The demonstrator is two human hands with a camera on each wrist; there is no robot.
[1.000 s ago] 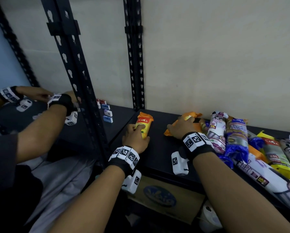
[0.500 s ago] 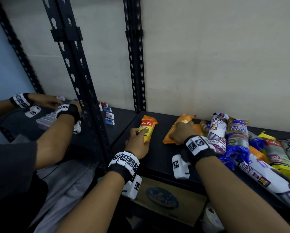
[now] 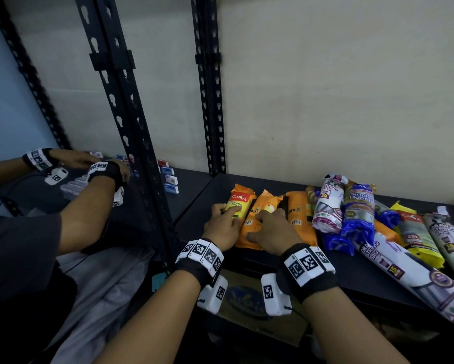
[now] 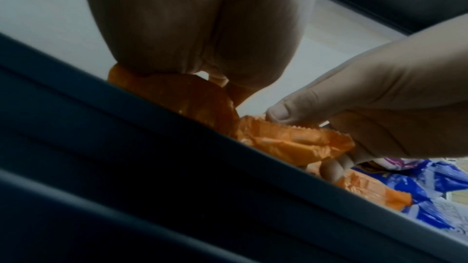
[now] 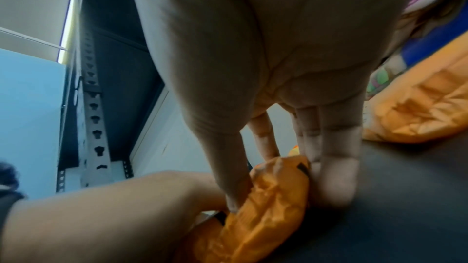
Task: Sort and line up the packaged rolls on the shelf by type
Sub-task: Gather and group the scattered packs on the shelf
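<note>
My right hand (image 3: 269,232) has slid the second orange roll (image 3: 257,219) to nine o'clock, so it now touches the first orange roll (image 3: 240,203) that my left hand (image 3: 222,227) steadies. Both hands curl round their rolls on the shelf (image 3: 352,274); the orange row grows.

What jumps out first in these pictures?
Two hands at the shelf's front: the left hand holds an orange roll with a red label, the right hand grips a second orange roll beside it. To their right lies a jumbled pile of rolls.
</note>
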